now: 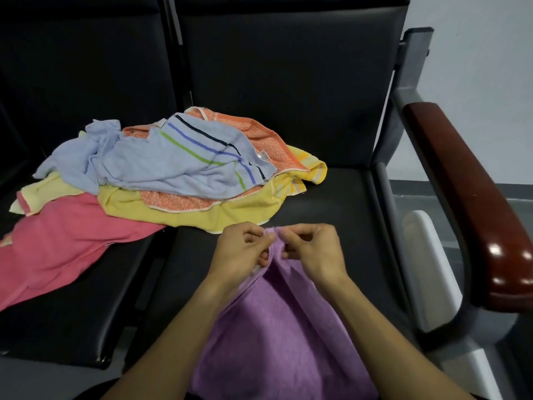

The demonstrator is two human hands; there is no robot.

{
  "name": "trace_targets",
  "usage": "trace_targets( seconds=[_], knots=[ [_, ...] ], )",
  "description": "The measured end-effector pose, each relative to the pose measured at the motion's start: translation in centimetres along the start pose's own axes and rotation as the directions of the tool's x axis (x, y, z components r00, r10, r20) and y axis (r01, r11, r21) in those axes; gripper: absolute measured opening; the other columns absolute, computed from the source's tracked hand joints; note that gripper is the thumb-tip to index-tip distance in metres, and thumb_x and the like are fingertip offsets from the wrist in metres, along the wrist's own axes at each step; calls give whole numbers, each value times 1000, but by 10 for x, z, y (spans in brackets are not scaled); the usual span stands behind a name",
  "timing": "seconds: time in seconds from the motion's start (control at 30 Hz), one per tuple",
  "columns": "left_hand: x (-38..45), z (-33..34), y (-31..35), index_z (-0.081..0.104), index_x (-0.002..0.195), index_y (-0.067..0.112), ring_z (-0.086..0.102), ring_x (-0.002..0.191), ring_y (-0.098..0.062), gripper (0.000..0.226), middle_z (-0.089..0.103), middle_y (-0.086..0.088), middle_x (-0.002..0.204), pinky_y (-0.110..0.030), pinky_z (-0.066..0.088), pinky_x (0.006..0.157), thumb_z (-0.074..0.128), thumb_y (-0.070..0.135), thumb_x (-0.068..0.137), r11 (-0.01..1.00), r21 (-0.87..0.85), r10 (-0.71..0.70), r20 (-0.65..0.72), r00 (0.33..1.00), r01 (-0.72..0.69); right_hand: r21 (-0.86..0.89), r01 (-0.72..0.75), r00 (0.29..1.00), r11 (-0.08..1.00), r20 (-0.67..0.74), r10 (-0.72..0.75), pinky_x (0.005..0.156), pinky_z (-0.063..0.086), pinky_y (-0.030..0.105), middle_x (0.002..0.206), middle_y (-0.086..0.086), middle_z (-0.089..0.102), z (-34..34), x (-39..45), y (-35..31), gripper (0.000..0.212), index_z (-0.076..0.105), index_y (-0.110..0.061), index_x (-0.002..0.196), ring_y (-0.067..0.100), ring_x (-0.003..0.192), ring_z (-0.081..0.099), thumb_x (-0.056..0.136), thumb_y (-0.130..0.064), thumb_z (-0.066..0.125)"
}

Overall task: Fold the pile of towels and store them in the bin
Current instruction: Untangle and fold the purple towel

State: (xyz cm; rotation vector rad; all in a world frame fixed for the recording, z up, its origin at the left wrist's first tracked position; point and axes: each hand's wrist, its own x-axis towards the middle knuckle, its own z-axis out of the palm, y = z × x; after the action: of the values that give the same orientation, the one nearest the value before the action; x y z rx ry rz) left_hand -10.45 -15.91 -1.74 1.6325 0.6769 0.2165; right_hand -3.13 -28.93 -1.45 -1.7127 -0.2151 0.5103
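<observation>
Both hands are reaching forward side by side, fingers curled. The left hand [243,245] and right hand [313,248] are each pinching the top edge of the purple towel [277,327], their grip drawing it up off the seat [331,203]. The pile [161,168] is lying just beyond; its small tag [264,155] is unreadable.

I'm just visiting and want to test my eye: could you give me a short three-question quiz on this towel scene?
1. True or false: both hands, left and right, pinch the purple towel.
2. Which towel lies on top of the pile: A pink, B light blue striped, C yellow?
3. Fill in: the pile rests on black ____.

Key
1. True.
2. B, the light blue striped towel; the pink towel and yellow towel lie lower.
3. Seats.
</observation>
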Motion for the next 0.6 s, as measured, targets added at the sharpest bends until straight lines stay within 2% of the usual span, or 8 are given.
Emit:
trace_targets(
  seconds=[0.27, 0.43, 0.53, 0.6],
  knots=[
    [-2, 1, 0, 65, 88, -1, 63, 56, -16, 15, 68, -13, 68, -24, 55, 57, 74, 11, 90, 999, 1, 34, 15, 999, -34, -56, 44, 998, 997, 41, -42, 70, 63, 32, 80, 0, 77, 3, -2, 3, 17, 80, -11, 99, 16, 76, 74, 97, -14, 64],
    [-3, 0, 1, 62, 87, 2, 63, 56, -18, 21, 67, -9, 66, -27, 55, 57, 79, 15, 87, 997, 20, 68, 13, 998, -69, -16, 35, 991, 999, 131, -33, 72, 61, 26, 87, 3, 78, 3, -6, 1, 29, 80, -10, 97, 17, 82, 75, 101, -3, 52],
    [-6, 0, 0, 58, 86, 4, 53, 56, -7, 35, 61, -3, 66, -16, 45, 51, 86, 22, 79, 979, 165, 122, -7, 993, -119, 42, -36, 962, 998, 274, 24, 80, 61, 28, 99, 8, 77, 1, -8, -2, 32, 76, -3, 107, 18, 90, 75, 98, 9, 48],
    [-6, -3, -2, 57, 83, 6, 46, 54, -1, 32, 57, 1, 65, -14, 40, 50, 86, 18, 79, 955, 251, 162, 1, 987, -157, 30, -66, 960, 997, 275, 55, 81, 62, 32, 100, 12, 76, -3, -6, -3, 35, 74, 0, 110, 19, 87, 75, 94, 15, 46]
  ],
)
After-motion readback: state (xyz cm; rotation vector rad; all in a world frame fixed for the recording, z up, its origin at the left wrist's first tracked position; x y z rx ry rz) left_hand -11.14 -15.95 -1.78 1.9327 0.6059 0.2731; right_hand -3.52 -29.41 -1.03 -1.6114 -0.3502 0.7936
